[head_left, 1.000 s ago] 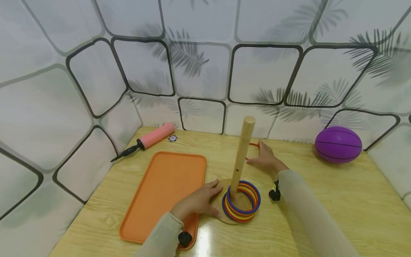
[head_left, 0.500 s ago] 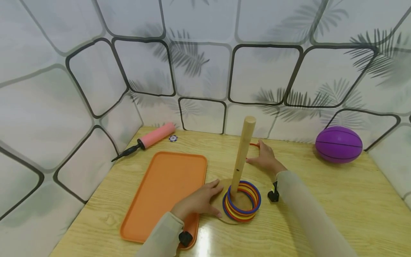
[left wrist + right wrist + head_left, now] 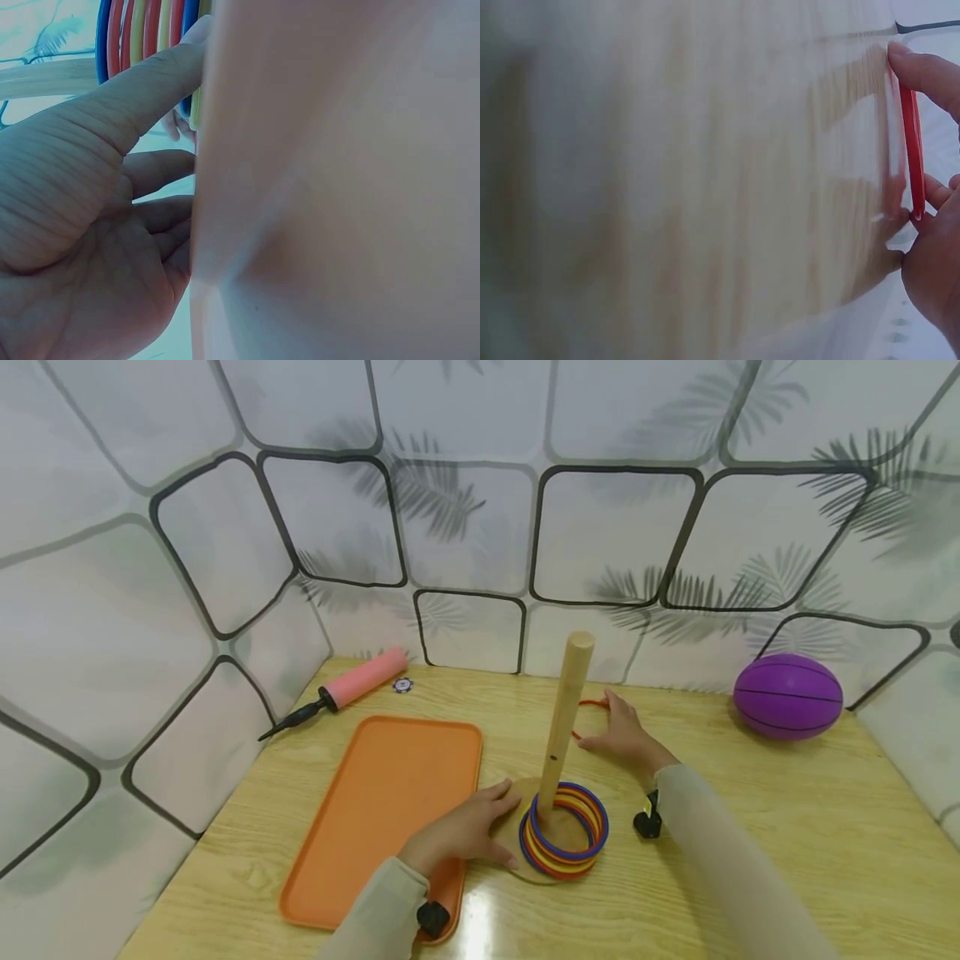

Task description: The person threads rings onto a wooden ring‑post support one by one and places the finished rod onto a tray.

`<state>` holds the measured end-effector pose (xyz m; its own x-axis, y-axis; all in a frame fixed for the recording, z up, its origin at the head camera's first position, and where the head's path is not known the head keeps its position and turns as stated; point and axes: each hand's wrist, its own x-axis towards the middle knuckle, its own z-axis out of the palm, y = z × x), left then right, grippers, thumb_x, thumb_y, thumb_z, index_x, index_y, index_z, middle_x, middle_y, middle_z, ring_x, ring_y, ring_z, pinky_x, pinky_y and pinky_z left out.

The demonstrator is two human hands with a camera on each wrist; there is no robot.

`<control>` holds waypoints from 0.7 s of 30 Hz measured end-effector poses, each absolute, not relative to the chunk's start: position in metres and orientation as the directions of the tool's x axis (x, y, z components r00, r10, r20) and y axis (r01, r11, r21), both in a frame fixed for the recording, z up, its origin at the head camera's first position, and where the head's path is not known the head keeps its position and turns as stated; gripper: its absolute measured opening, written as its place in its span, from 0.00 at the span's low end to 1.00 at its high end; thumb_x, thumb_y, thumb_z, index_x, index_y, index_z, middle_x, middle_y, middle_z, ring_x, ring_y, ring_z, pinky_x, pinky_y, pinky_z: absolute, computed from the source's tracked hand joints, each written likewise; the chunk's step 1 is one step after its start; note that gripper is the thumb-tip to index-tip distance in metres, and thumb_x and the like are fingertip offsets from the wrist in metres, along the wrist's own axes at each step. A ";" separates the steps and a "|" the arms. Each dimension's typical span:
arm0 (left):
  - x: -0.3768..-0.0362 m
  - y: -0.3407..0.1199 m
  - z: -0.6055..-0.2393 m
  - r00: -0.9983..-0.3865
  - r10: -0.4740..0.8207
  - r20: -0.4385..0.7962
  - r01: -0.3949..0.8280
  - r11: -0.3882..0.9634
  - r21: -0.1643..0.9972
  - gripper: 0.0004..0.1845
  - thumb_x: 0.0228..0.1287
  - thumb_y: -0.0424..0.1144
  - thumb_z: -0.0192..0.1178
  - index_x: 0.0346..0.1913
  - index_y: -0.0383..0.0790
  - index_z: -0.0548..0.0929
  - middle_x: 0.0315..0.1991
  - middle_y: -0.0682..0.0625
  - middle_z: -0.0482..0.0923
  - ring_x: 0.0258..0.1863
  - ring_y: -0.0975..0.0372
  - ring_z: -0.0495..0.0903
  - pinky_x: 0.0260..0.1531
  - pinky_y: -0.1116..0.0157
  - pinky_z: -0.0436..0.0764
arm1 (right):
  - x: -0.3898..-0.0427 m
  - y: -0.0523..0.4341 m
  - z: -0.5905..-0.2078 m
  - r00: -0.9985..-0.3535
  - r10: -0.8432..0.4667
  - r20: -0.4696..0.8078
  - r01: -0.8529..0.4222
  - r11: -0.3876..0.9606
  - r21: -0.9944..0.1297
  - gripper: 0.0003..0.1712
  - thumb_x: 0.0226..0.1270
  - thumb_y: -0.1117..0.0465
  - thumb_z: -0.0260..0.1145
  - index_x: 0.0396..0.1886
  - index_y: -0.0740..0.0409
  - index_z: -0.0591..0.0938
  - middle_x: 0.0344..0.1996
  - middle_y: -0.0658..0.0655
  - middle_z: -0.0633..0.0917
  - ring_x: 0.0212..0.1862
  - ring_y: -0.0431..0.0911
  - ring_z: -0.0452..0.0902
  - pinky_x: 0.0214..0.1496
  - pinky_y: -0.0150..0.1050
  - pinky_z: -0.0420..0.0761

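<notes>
A wooden post [image 3: 567, 718] rises, slightly tilted in the head view, from a round wooden base [image 3: 530, 791]. Stacked around its foot are several blue, red and yellow rings [image 3: 600, 835]. My left hand [image 3: 468, 831] rests on the left part of the base, fingers spread and thumb toward the rings; the left wrist view shows this hand [image 3: 97, 217] beside the stack [image 3: 142, 34]. Behind the post, my right hand [image 3: 622, 735] holds a red ring [image 3: 592, 702] low over the table, between thumb and fingers. In the right wrist view the ring [image 3: 913, 150] stands edge-on.
An orange tray [image 3: 405, 793] lies left of the base, under the left wrist. Farther back are a pink hand pump [image 3: 367, 677] and a poker chip [image 3: 402, 685]. A purple ball [image 3: 787, 697] sits at the back right, near the patterned wall [image 3: 472, 527].
My right wrist has shifted slightly right and toward me, and more of the red ring shows beside the post. The left hand and the stacked rings stay put.
</notes>
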<state>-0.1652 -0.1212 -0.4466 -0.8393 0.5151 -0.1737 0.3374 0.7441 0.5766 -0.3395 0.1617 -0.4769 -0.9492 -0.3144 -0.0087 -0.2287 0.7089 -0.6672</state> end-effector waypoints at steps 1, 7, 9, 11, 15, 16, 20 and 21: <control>-0.165 -0.121 -0.447 -0.840 0.515 -0.171 0.340 0.744 0.575 0.50 0.45 0.51 0.74 0.71 0.39 0.63 0.74 0.41 0.49 0.71 0.49 0.53 0.67 0.55 0.59 | -0.337 0.164 -0.476 -0.946 -0.324 -0.011 -0.235 0.706 -0.668 0.66 0.49 0.50 0.76 0.73 0.70 0.42 0.67 0.72 0.56 0.69 0.67 0.45 0.66 0.62 0.53; -0.165 -0.121 -0.448 -0.839 0.518 -0.164 0.346 0.742 0.575 0.50 0.46 0.51 0.74 0.71 0.37 0.63 0.74 0.41 0.49 0.71 0.48 0.52 0.67 0.54 0.59 | -0.325 0.178 -0.474 -0.924 -0.382 0.009 -0.289 0.683 -0.671 0.63 0.48 0.49 0.76 0.70 0.75 0.48 0.64 0.75 0.58 0.67 0.69 0.44 0.65 0.63 0.52; -0.165 -0.121 -0.448 -0.838 0.520 -0.164 0.347 0.741 0.575 0.49 0.46 0.51 0.74 0.71 0.37 0.63 0.74 0.41 0.49 0.71 0.48 0.52 0.67 0.54 0.59 | -0.321 0.183 -0.476 -0.922 -0.386 0.012 -0.293 0.678 -0.674 0.61 0.49 0.49 0.76 0.69 0.76 0.50 0.64 0.75 0.60 0.67 0.69 0.45 0.65 0.63 0.53; -0.165 -0.121 -0.449 -0.838 0.520 -0.164 0.349 0.743 0.571 0.49 0.46 0.51 0.74 0.71 0.37 0.63 0.73 0.41 0.50 0.71 0.48 0.53 0.67 0.54 0.59 | -0.316 0.187 -0.476 -0.922 -0.387 0.002 -0.285 0.677 -0.678 0.62 0.50 0.49 0.75 0.70 0.76 0.48 0.65 0.75 0.59 0.68 0.69 0.43 0.66 0.63 0.51; -0.165 -0.121 -0.448 -0.837 0.523 -0.162 0.355 0.743 0.567 0.49 0.46 0.50 0.74 0.71 0.37 0.63 0.73 0.41 0.50 0.71 0.48 0.53 0.67 0.54 0.59 | -0.303 0.196 -0.472 -0.921 -0.389 -0.018 -0.270 0.672 -0.690 0.64 0.53 0.48 0.73 0.72 0.75 0.43 0.67 0.73 0.58 0.69 0.69 0.41 0.65 0.66 0.50; -0.165 -0.120 -0.449 -0.837 0.523 -0.162 0.355 0.743 0.567 0.49 0.46 0.50 0.74 0.71 0.37 0.63 0.73 0.41 0.50 0.71 0.48 0.53 0.67 0.54 0.59 | -0.299 0.198 -0.470 -0.921 -0.389 -0.018 -0.269 0.670 -0.692 0.64 0.53 0.48 0.73 0.72 0.75 0.42 0.67 0.72 0.58 0.69 0.69 0.41 0.65 0.67 0.50; -0.165 -0.120 -0.449 -0.839 0.522 -0.156 0.355 0.741 0.571 0.49 0.46 0.50 0.74 0.70 0.37 0.63 0.73 0.41 0.50 0.71 0.48 0.53 0.66 0.54 0.59 | -0.286 0.204 -0.455 -0.919 -0.393 0.004 -0.282 0.653 -0.703 0.62 0.55 0.49 0.73 0.72 0.75 0.43 0.67 0.71 0.59 0.69 0.68 0.43 0.64 0.68 0.52; -0.165 -0.121 -0.450 -0.839 0.522 -0.154 0.355 0.739 0.573 0.49 0.46 0.50 0.74 0.70 0.37 0.63 0.73 0.41 0.50 0.71 0.48 0.53 0.66 0.54 0.59 | -0.282 0.206 -0.450 -0.918 -0.397 0.005 -0.283 0.647 -0.708 0.62 0.55 0.49 0.72 0.72 0.74 0.43 0.67 0.71 0.58 0.69 0.68 0.43 0.63 0.67 0.54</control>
